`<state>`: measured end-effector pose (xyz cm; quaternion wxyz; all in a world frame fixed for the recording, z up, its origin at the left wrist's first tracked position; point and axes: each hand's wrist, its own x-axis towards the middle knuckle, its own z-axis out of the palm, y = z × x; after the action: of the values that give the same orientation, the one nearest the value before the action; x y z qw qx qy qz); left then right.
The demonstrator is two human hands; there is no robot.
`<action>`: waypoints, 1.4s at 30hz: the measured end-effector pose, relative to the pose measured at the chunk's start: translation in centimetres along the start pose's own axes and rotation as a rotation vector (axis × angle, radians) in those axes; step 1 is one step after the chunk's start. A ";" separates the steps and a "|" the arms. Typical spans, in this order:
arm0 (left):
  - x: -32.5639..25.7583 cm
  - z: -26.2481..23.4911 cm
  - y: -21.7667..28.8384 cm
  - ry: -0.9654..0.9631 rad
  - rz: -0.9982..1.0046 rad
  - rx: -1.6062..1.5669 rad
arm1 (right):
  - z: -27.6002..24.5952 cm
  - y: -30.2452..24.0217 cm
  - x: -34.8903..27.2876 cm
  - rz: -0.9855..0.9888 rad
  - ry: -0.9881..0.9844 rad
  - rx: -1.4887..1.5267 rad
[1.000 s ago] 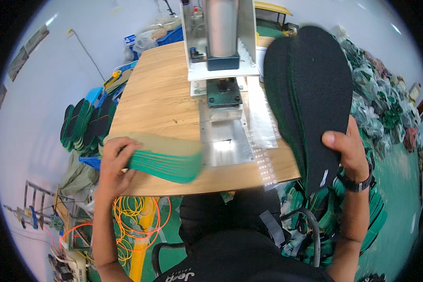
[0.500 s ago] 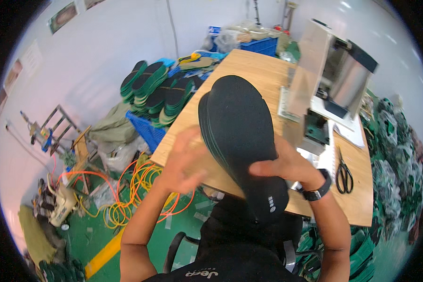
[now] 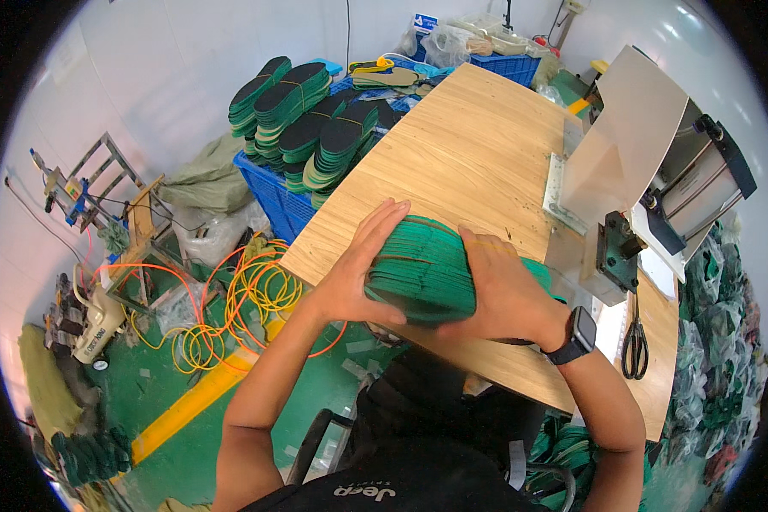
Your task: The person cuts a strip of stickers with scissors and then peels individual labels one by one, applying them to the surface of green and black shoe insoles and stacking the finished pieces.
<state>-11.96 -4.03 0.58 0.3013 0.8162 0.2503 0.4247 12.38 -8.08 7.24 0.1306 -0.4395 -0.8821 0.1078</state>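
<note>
A thick stack of green insoles (image 3: 427, 269) lies on its side at the near edge of the wooden table (image 3: 461, 154). My left hand (image 3: 358, 269) presses against the stack's left end, fingers spread over the top. My right hand (image 3: 503, 294), with a dark watch on its wrist, clasps the stack from the right and covers part of it. Both hands hold the stack together between them.
A metal press machine (image 3: 648, 188) stands on the table to the right, scissors (image 3: 633, 346) beside it. A blue crate (image 3: 273, 200) with bundled dark insoles (image 3: 316, 128) sits left of the table. Orange and yellow cables (image 3: 239, 299) coil on the green floor.
The view swung left. The dark insoles held upright by both hands are gone; my hands now clasp a green stack lying on the table edge.
</note>
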 end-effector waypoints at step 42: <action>8.2 7.0 10.2 -0.325 0.048 -0.854 | -9.5 -6.8 -19.8 -0.065 0.098 0.447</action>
<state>-0.33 -7.61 9.01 0.6362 0.6804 -0.0168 0.3633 21.89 -27.32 15.58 0.2707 -0.3758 -0.8425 0.2750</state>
